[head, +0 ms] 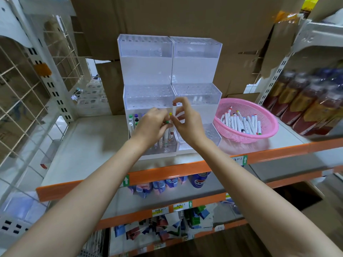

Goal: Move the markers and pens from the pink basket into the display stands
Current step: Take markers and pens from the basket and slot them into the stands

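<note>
The left hand [151, 123] pinches a green-topped marker [167, 122] over the front row of the clear display stands [148, 89]. Just beside it, the right hand [188, 120] grips a red-topped marker [174, 110] standing up. More markers [241, 124] lie in the pink basket [245, 139], far right.

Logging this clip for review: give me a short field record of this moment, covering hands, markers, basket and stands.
place: shelf with an orange front edge
left hand: pinches a green-capped marker
right hand: holds a red-capped marker upright
display stands: two stepped units side by side; placed markers stand in the lower left tier
pink basket: right of the stands, many loose markers lying in it
task state: unfinished, most markers not yet moved
</note>
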`<state>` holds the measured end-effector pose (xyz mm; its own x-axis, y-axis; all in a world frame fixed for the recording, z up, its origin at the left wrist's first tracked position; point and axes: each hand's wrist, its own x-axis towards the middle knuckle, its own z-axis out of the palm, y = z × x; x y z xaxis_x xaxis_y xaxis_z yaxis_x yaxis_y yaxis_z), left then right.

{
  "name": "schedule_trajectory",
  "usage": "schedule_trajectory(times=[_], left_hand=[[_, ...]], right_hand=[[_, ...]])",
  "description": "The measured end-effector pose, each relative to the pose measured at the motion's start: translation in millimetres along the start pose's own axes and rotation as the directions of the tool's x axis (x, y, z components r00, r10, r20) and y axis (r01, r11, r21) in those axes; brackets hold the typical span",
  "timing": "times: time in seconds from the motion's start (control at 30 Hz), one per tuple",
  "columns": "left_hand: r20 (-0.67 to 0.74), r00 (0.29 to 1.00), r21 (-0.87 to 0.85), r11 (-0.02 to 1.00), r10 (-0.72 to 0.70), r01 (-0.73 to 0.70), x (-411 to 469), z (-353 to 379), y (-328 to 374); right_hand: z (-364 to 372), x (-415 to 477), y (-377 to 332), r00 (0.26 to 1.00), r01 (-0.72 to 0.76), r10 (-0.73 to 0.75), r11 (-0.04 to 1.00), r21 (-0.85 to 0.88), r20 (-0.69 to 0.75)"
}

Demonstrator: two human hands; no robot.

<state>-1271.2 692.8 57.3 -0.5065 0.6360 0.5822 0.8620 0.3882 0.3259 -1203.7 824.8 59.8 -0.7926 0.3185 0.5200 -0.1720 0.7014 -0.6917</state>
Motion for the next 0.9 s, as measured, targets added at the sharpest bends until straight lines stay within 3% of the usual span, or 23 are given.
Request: schedule_trajectory(times=[0.37,0.6,0.9], left_hand=[[0.007,0.979,0.182,0.962,0.204,-0.202,-10,-3,-8],[0.023,0.981,0.304,0.933,0.193,-0.191,-24,-11,-11],[0.052,0.992,0.325,0.938,0.111,-0.122,-36,-12,-18]], right_hand=[[0,-3,4,1.0,-0.013,0.014,1.0,-0.022,0.014],[-2,-4,4,0.999,-0.009,0.011,0.999,-0.035,0.046],[-1,-12,1,0.999,-0.036,0.037,0.999,-0.032,0.026]])
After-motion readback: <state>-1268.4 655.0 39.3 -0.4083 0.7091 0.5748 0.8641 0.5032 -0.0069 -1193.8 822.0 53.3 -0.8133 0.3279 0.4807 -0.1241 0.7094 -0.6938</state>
